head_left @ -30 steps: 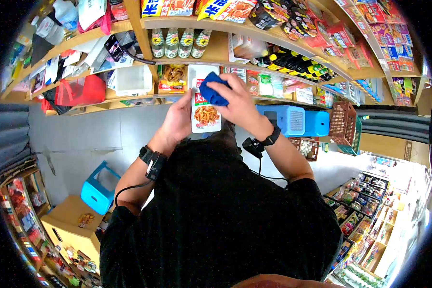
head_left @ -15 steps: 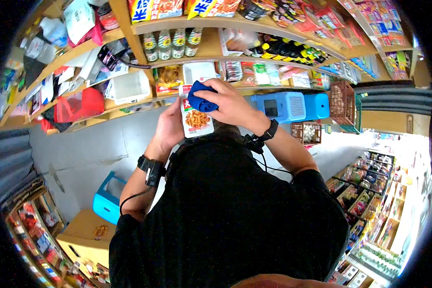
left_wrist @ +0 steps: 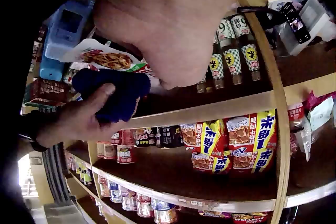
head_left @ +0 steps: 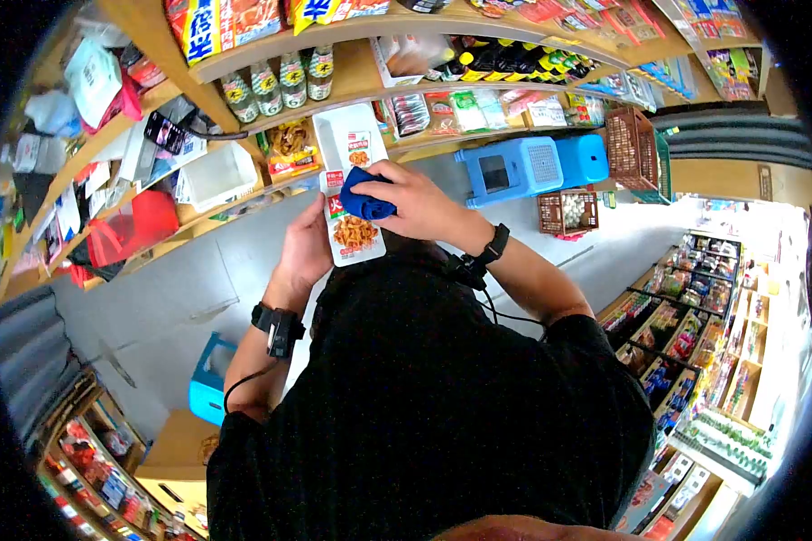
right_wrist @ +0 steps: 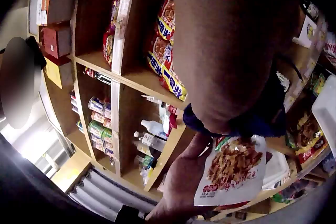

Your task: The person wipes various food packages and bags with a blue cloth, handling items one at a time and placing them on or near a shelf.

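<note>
In the head view my left hand (head_left: 307,245) grips the left edge of a white food packet (head_left: 356,239) with red print and a picture of shredded food. My right hand (head_left: 424,209) holds a bunched dark blue cloth (head_left: 359,204) against the packet's upper front, hiding part of its print. The left wrist view shows the right thumb and fingers pinching the cloth (left_wrist: 115,95), with the packet (left_wrist: 107,60) behind it. In the right wrist view the left fingers lie behind the packet (right_wrist: 233,174).
A white tray (head_left: 329,123) with a similar packet (head_left: 359,149) in it sits on the shelf just beyond my hands. Glass bottles (head_left: 266,88) stand left of it. Blue plastic stools (head_left: 514,167) and a brown crate (head_left: 633,144) are on the right.
The head view has shifted, so shelves and hands sit farther left. The packet stands farther from the tray, whose similar packet now shows. Both hands keep their hold on packet and cloth.
</note>
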`<state>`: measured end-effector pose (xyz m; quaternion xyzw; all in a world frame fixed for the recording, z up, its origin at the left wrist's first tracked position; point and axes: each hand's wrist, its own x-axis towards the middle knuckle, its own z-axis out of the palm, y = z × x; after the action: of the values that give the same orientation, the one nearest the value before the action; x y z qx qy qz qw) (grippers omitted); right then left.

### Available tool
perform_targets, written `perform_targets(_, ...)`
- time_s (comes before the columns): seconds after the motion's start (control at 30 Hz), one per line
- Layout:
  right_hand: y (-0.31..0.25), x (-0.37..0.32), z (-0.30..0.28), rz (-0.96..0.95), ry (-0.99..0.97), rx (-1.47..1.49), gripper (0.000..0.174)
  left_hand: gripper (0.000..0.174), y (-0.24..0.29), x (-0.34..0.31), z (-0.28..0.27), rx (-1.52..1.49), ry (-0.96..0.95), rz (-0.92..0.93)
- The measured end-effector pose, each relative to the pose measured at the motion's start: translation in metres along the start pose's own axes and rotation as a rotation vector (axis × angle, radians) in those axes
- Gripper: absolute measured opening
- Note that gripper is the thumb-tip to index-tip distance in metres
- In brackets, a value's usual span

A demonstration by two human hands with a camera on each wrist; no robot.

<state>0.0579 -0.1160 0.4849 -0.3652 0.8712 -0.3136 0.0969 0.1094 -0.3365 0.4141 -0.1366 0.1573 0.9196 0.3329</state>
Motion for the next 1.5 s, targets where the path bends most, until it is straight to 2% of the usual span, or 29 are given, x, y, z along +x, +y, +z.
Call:
perform_targets(0.13,0.010,-0.014,-0.003,0.041,0.027,-0.059,0.049,0.052,-0.003,0.015,0.007,0.033,0.004,-0.050)
perform_targets(0.33,0.017,-0.015,-0.004,0.099,0.118,0.072,0.048,0.051,0.001,0.022,0.024,0.103,0.113,-0.050)
perform_targets(0.63,0.048,-0.042,-0.017,0.145,0.171,0.122,0.043,0.049,-0.015,0.055,0.035,0.063,0.061,-0.050)
perform_targets(0.7,0.059,-0.045,-0.024,0.115,0.291,0.013,0.044,0.048,-0.019,0.068,0.041,0.053,0.042,-0.033)
perform_targets(0.73,0.062,-0.045,-0.031,0.156,0.269,0.047,0.049,0.048,-0.022,0.074,0.046,0.053,0.043,-0.017)
perform_targets(0.9,0.079,-0.041,-0.065,0.022,0.313,-0.100,0.054,0.047,-0.040,0.119,0.070,-0.014,-0.010,0.059)
perform_targets(0.97,0.087,-0.040,-0.076,-0.157,0.290,-0.167,0.057,0.048,-0.046,0.133,0.080,-0.126,-0.057,0.081)
perform_targets(1.0,0.088,-0.042,-0.082,-0.211,0.239,-0.218,0.058,0.050,-0.047,0.139,0.086,-0.081,0.024,0.109)
perform_targets(1.1,0.099,-0.046,-0.096,-0.348,0.132,-0.319,0.058,0.056,-0.047,0.152,0.106,-0.035,-0.006,0.117)
perform_targets(1.23,0.133,-0.049,-0.118,-0.394,0.186,-0.249,0.058,0.059,-0.058,0.168,0.130,-0.006,0.017,0.161)
perform_targets(1.27,0.142,-0.050,-0.124,-0.369,0.246,-0.216,0.056,0.060,-0.060,0.172,0.134,0.061,0.036,0.187)
perform_targets(1.3,0.150,-0.050,-0.129,-0.343,0.306,-0.184,0.055,0.059,-0.063,0.179,0.129,0.059,-0.041,0.154)
perform_targets(1.33,0.157,-0.048,-0.133,-0.303,0.353,-0.133,0.052,0.058,-0.069,0.187,0.129,0.041,-0.010,0.156)
perform_targets(1.43,0.173,-0.047,-0.151,-0.271,0.440,-0.182,0.049,0.056,-0.085,0.204,0.138,0.053,0.035,0.188)
perform_targets(1.5,0.189,-0.044,-0.153,-0.267,0.428,-0.157,0.048,0.055,-0.091,0.213,0.149,0.080,0.054,0.217)
